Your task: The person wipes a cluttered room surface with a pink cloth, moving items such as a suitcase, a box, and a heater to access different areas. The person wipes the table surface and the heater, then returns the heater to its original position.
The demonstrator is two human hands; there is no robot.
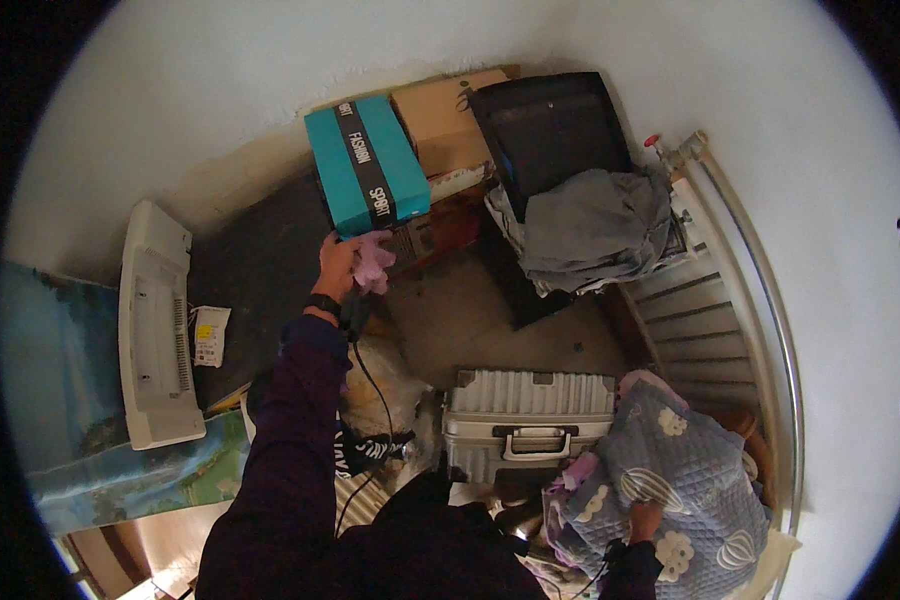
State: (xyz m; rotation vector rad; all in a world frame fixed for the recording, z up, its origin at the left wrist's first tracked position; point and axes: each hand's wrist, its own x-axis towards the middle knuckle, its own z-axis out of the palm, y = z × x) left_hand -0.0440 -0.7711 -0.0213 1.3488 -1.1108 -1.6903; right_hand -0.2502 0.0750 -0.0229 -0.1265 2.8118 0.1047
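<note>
My left hand [336, 266] holds a crumpled pink cloth [375, 262] at the near end of a teal shoebox [367, 161]. A black band with white lettering runs along the box lid. The left thumb and fingers are partly hidden, and the hand looks to be touching the box's lower edge. My right hand [645, 517] is low on the right, on a grey quilted cover [682, 457] with cloud and balloon patterns. Whether its fingers grip the fabric cannot be told. A silver ribbed suitcase [529, 420] stands just left of the quilt.
Behind the shoebox is a cardboard box [450, 112]. A black case [555, 127] and grey clothing [600, 225] are piled beside a radiator [690, 300]. On the left, a white plastic housing [157, 330] stands near a small labelled packet [211, 336]. Plastic bags [386, 375] lie below my left arm.
</note>
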